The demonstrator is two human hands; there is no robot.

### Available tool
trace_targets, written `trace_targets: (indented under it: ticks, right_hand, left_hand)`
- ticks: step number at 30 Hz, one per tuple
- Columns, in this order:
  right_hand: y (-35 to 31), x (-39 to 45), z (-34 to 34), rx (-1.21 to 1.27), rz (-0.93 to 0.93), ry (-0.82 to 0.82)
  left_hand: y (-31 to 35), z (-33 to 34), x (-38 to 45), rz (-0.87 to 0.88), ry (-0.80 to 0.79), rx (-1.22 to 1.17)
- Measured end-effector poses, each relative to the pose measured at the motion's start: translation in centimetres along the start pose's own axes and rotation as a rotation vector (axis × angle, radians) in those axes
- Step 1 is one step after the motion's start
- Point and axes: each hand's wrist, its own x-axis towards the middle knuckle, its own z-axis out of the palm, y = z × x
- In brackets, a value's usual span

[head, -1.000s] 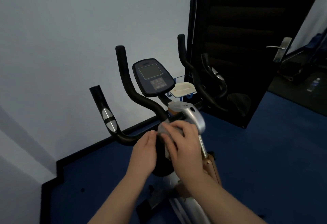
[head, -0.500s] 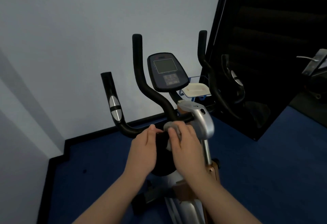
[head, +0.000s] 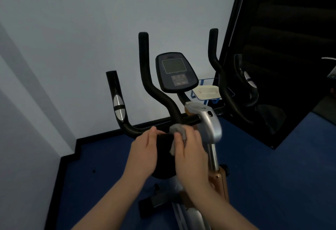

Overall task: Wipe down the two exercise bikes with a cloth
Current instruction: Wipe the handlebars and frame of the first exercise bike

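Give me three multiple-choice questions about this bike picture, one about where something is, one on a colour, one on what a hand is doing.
1. Where is the console?
A. between the two tall handlebar uprights
B. on the floor
C. under the hands

2. What colour is the floor?
A. red
B. blue
C. white

3. What is the right hand doing?
A. hanging free
B. pressing the console
C. gripping the cloth against the handlebar

Answers:
1 A, the console sits between the two black uprights, above the hands.
2 B, the floor around the bike is dark blue.
3 C, grey cloth bunches out from the curled fingers at the bar, beside the left hand.
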Motion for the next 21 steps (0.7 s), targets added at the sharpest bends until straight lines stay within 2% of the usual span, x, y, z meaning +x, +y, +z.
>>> trace_targets:
  ticks: [2, 5, 8, 10, 13, 15, 18, 21]
  right_hand:
    - [0.4, -1.6, -0.5, 0.076, 0.033, -0.028]
    - [0.7, 0.2, -0.7, 0.000, -0.053, -0.087]
    - [0.3, 1.5, 0.0, -0.010, -0.084, -0.046]
    - [0.8, 0.4, 0.0, 0.131, -0.025, -0.041]
    - [1.9, -0.4, -1.3, 0.345, 0.029, -0.130]
    - [2.4, 0.7, -2.8, 0.381, 0.027, -0.098]
    - [2.1, 4.0, -4.6, 0.400, -0.027, 0.050]
    - [1.3, 7.3, -4.5, 0.244, -0.154, 0.026]
  left_hand:
    - [0.0, 0.0, -0.1, 0.011, 0.009, 0.018]
    - [0.1, 0.0, -0.1, 0.018, 0.012, 0.011]
    - [0.1, -0.1, -0.2, 0.020, 0.012, 0.028]
    - [0.2, 0.0, -0.2, 0.026, 0.008, 0.068]
    - [0.4, -0.4, -0.1, 0.021, -0.030, 0.111]
    - [0.6, -1.0, 0.3, 0.034, -0.068, 0.152]
    - [1.0, -2.6, 2.2, 0.119, -0.051, 0.163]
    - [1.5, -3.8, 4.8, 0.237, -0.069, 0.232]
